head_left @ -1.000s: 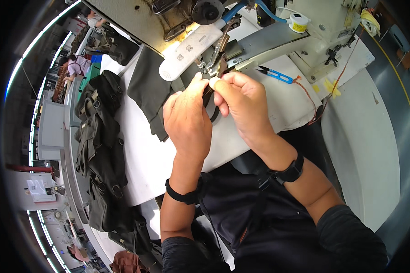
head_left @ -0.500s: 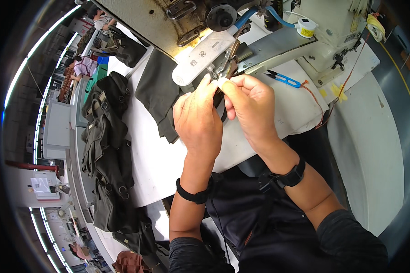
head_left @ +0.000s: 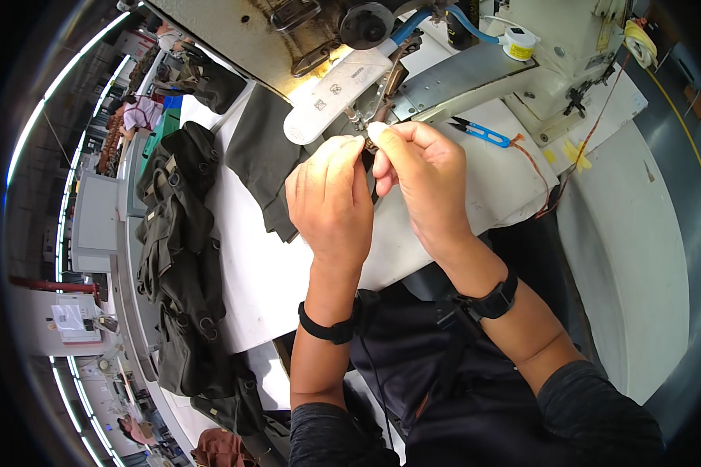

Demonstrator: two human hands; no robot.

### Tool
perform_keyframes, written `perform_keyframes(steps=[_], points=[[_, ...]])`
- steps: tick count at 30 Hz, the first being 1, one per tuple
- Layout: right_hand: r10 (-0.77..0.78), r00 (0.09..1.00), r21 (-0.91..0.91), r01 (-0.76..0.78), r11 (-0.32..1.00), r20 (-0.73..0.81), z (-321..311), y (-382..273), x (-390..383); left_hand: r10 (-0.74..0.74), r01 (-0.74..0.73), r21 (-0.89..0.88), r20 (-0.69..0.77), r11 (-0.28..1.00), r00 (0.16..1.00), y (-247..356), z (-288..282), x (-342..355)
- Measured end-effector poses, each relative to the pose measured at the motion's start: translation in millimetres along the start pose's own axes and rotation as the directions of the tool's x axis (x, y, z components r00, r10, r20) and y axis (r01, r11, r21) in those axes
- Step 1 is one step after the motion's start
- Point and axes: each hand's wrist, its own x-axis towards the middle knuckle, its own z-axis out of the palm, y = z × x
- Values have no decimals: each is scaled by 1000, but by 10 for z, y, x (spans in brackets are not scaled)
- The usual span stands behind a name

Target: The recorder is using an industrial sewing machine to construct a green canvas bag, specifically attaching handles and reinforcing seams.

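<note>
At the sewing machine, my left hand and my right hand meet just below the presser foot, fingertips pinched together on a small dark strip that in the earlier frames shows zipper teeth; my fingers now hide most of it. Dark olive fabric lies on the white worktable left of my hands. Blue thread snips rest to the right, beside orange thread.
A pile of olive bags with buckles runs along the left side. The machine's pillar stands at the back right, a yellow cone beside it. A co-worker is at the far left.
My left hand has drawn slightly down from the presser foot, its fingers more bent. My right thumb has shifted upward, and the zipper teeth are now more covered. The view has shifted slightly.
</note>
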Motion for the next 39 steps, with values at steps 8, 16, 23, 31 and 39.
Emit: perform_keyframes(steps=[8,16,23,31,39], points=[[-68,997,-53,66,996,-25,24,5,12,44,-44,5,-25,999,999,-28,1,28],[-105,994,-112,100,989,-38,22,30,32,34,-35,-37,-32,999,999,-52,10,49],[-173,985,-238,165,957,-10,-36,-38,81,43,-46,-67,-46,997,998,-81,25,61],[-113,952,-441,234,867,284,-95,-387,405,31,-35,-63,-70,997,997,-82,56,52],[-98,933,-432,252,866,348,-131,-394,465,-4,-4,-110,-73,994,997,-82,94,39]])
